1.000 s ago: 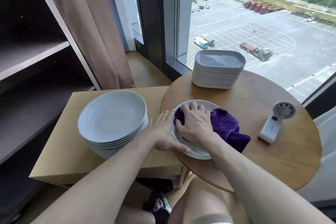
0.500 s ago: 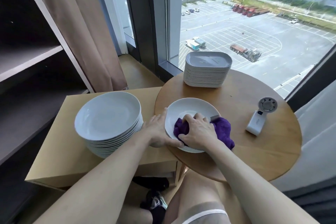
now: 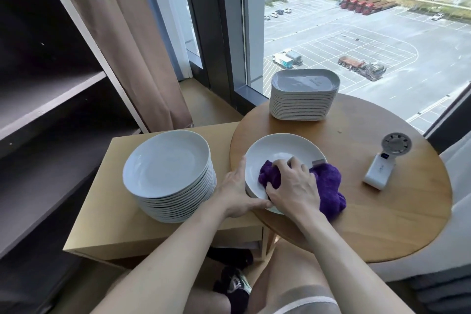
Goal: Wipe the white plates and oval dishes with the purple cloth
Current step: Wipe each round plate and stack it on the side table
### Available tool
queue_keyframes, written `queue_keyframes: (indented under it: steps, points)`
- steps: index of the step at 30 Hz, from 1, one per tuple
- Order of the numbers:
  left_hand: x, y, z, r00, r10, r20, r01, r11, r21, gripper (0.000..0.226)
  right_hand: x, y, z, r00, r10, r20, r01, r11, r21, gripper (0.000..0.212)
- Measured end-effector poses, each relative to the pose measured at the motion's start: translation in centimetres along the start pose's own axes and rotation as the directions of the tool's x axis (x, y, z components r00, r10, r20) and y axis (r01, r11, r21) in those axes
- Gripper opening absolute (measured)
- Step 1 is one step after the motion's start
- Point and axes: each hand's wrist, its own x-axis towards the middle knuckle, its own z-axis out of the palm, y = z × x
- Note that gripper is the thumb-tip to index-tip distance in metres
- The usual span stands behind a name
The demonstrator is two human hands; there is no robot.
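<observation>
Firstly, at the far left I see a dark shelf unit (image 3: 51, 89), and beside it a brown curtain (image 3: 132, 58) hangs on clips. A low wooden table (image 3: 102, 224) stands in front of them, and it carries a tall stack of round plates (image 3: 168, 168). Next comes the left hand (image 3: 238, 192). Its fingers are straight and lie against the rim of a single white plate (image 3: 277, 148) at about nine o'clock, while the thumb is spread away and reaches along the near rim toward six o'clock. This plate sits on the left part of a round table (image 3: 369, 224), on top of what seems to be another plate, though I cannot tell this for sure. The right hand (image 3: 295, 186) is on the plate at about five o'clock, with its fingers bent over a bunched part of the purple cloth (image 3: 330, 186), pressing it on the white surface. The rest of the cloth spills over the rim at four o'clock onto the table. At twelve o'clock from the plate, near the window, stands a stack of oval dishes (image 3: 303, 94). At three o'clock, well apart from the cloth, a small white handheld fan (image 3: 378, 172) lies flat.
</observation>
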Motion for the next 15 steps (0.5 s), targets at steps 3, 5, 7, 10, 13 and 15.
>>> queue_keyframes:
  steps: [3,5,7,10,13,15]
  points:
    - [0.0,-0.1,0.0,1.000,-0.002,-0.012,0.002,0.999,-0.053,0.131,0.1,-0.1,-0.4,1.000,0.003,-0.008,-0.003,0.999,0.052,0.042]
    - [0.2,0.0,0.0,1.000,0.014,-0.025,-0.015,0.999,-0.050,0.127,0.3,-0.1,-1.0,1.000,0.004,-0.007,-0.004,0.998,0.067,0.040]
    - [0.3,0.1,0.1,0.999,0.016,-0.033,-0.017,1.000,-0.018,0.127,0.5,0.2,-1.7,1.000,0.012,-0.022,-0.010,0.996,0.090,0.039]
    - [0.3,-0.1,0.2,0.997,0.039,-0.072,-0.037,0.999,0.029,0.129,0.5,1.1,-2.9,0.996,0.026,-0.084,-0.017,0.994,0.108,0.038]
    - [0.2,-0.2,0.3,0.987,0.092,-0.134,-0.080,0.992,0.095,0.123,0.4,2.0,-3.5,0.992,0.062,-0.114,-0.047,0.991,0.124,0.038]
    - [0.0,-0.2,0.5,0.977,0.126,-0.171,-0.106,0.986,0.125,0.115,0.4,2.3,-3.7,0.990,0.086,-0.107,-0.071,0.988,0.138,0.039]
